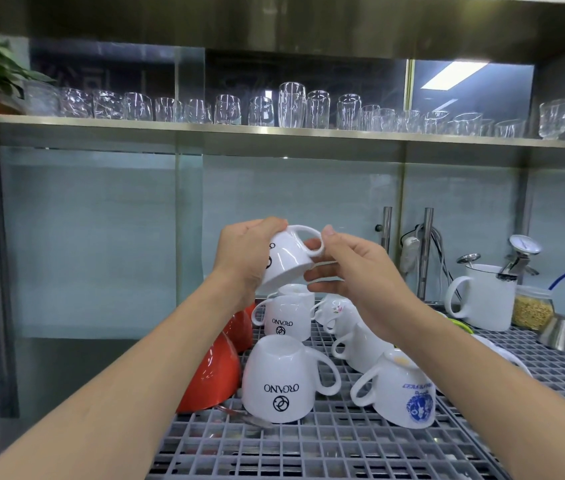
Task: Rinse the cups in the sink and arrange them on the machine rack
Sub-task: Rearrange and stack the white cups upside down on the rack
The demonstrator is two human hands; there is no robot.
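white glazed ceramic, a logo-printed cup [288, 258] sits upside down and tilted between your two hands, held above the grey plastic grid rack [309, 441]. your left hand [246, 258] has its fingers curled round the cup's body; your right hand [350, 268] pinches the handle loop, thumb on top and a fingertip through it, the other fingers loosely spread below. under the cup, more white cups stand inverted on the rack: a near one with a black logo [281, 379], one with a blue print [402, 393], others behind. two orange bowls [215, 372] lean at the rack's left edge. a large white mug [485, 296] stands far right. clear glasses [291, 105] line the steel shelf [274, 136] above.
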